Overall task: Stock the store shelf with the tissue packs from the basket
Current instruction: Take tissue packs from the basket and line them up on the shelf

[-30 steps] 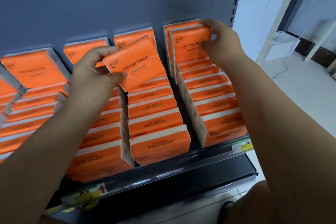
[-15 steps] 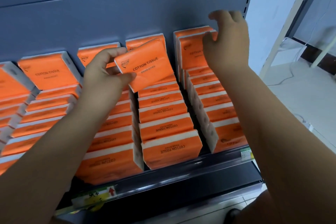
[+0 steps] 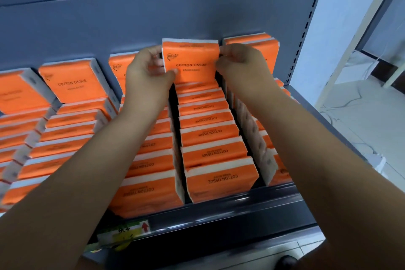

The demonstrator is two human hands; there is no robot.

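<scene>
We see the left hand (image 3: 149,76) and right hand (image 3: 238,66) pinching either side of one upright tissue pack (image 3: 190,61) (orange, labelled COTTON TISSUE) at the back of its shelf (image 3: 219,210) row.

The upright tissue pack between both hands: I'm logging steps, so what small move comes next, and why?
Probably ease the tissue pack down and back against the shelf's back panel, then let go: the left hand and right hand pinch its sides at the row's rear end.
</scene>
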